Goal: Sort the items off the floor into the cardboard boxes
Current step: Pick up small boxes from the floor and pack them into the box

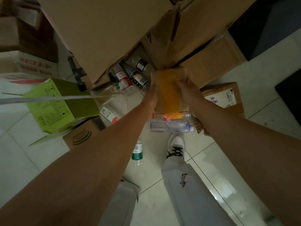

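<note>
- Currently the big cardboard boxes fill the far side of the view. They stand stacked and leaning, and a heap of bottles lies low between their flaps.
- Floor: pale tile with items scattered across it. The sort looks partly done.
- Green carton: tilted, at the left, resting on a brown box. Untouched.
- Small taped box: held in the air between both hands, just in front of the big boxes and above the loose bottles.
  - Its long axis runs from near to far, away from the person.
  - The far end points at the gap between the big boxes.
  - The broad face with the yellow tape strip faces up.
- Step in hand, as I judge it: carrying this box over to be stowed. Next it needs pushing forward, far end first, into an opening. Which opening I cannot tell.
- Left hand: fingers laid straight along the box's left side, pressing in.
- Right hand: fingers curled over the far right corner, gripping it.
- Clear bottle, orange-labelled bottle and green-labelled bottle: all lying on their sides on the floor, not yet picked up.
</note>
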Demonstrator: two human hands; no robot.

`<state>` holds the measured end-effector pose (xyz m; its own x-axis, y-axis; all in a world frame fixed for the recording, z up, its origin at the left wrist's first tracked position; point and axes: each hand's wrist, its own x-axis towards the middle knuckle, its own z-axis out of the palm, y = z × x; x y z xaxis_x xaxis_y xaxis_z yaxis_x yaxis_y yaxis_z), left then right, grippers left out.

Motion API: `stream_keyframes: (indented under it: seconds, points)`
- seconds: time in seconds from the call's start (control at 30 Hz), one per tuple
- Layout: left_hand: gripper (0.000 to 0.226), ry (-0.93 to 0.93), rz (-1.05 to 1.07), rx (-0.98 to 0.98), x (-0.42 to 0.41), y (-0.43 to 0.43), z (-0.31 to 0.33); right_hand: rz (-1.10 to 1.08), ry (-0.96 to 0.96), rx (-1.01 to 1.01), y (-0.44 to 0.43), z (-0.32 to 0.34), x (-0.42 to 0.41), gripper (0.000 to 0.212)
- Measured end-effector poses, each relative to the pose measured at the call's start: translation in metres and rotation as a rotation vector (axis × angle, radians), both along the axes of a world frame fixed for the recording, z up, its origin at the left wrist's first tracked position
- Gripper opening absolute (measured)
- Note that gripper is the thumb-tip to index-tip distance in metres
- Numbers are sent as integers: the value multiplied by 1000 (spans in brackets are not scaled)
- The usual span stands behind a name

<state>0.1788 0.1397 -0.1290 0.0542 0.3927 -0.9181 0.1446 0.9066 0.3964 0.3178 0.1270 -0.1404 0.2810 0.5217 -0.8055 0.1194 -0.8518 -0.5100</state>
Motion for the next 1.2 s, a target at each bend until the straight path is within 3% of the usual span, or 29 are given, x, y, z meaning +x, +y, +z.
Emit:
stream_keyframes:
  seconds: [0.2, 0.37, 0.53, 0.63, 0.7, 0.77, 0.83, 0.9, 0.97, 1.1, 1.2]
  points:
    - [67, 22, -15, -11, -12, -29, 52, -171, -19, 34, -43, 55, -5, 62]
    - [57, 102, -140, 92, -21, -74, 113, -528, -86, -89, -79, 115, -15, 104]
    - [64, 33, -241, 195, -23, -110, 180, -674, -252, -170, -111, 173, -17, 74]
    - [43, 10, -297, 235, -26, -123, 208, -673, -213, -151, -134, 207, -17, 52]
    - [32, -22, -311, 252, -27, -125, 219, -710, -183, -132, -150, 227, -18, 53]
    - [34, -98, -273, 332, -22, -125, 231, -748, -165, -60, -166, 246, -21, 48]
    - [35, -195, -270, 410, -16, -128, 245, -759, -137, 58, -179, 263, -24, 16]
    - [24, -295, -231, 415, -9, -132, 260, -759, -147, 186, -188, 280, -26, 16]
    - [28, -325, -202, 426, -6, -136, 280, -770, -189, 292, -194, 299, -26, 11]
    - [48, -395, -213, 450, -7, -131, 320, -790, -287, 496, -197, 339, -19, 54]
    - [50, -459, -173, 530, -11, -109, 347, -641, -250, 617, -176, 363, -12, 64]
